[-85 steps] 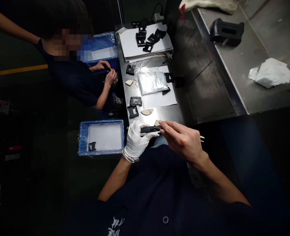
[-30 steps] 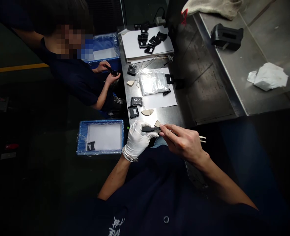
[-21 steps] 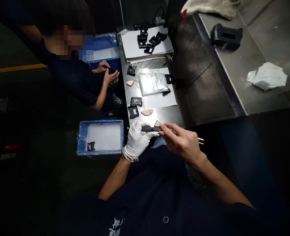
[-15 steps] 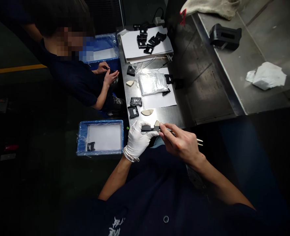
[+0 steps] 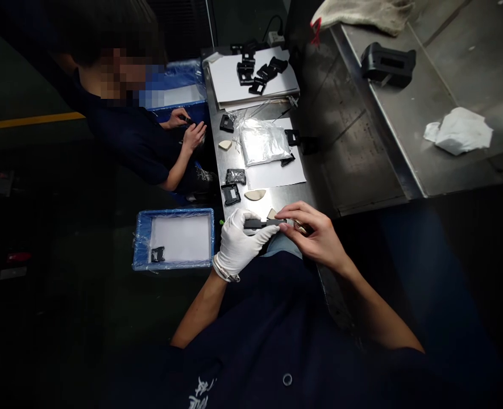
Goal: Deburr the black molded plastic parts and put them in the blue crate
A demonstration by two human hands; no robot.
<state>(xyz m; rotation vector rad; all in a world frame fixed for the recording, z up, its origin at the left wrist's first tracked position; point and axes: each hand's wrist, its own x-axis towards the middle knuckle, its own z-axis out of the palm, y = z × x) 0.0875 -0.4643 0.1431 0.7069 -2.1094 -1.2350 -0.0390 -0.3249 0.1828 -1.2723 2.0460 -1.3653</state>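
Observation:
My left hand (image 5: 237, 241), in a white glove, grips a flat black plastic part (image 5: 257, 224) at its left end. On the part's right end rest the bare fingers of my right hand (image 5: 315, 230), with thumb below and fingertips above. Something thin and pale is partly visible within my right palm; I cannot make out what it is. Just beyond the held part lies a small beige piece (image 5: 272, 213), partly hidden. A leaf-shaped beige piece (image 5: 255, 195) and a black part (image 5: 231, 194) lie on the metal table (image 5: 229, 160) ahead.
A blue bin (image 5: 175, 266) at left holds one black part. Several black parts sit on a paper stack (image 5: 225, 85). A plastic-wrapped packet (image 5: 264, 142) lies mid-table. At upper left, a person (image 5: 127, 133) handles a black part. A metal ledge (image 5: 434, 96) is at right.
My right hand has shifted its grip on the black part, its fingers now flatter along the top edge and its wrist turned. The thin pale sticks that showed beyond it are now mostly hidden.

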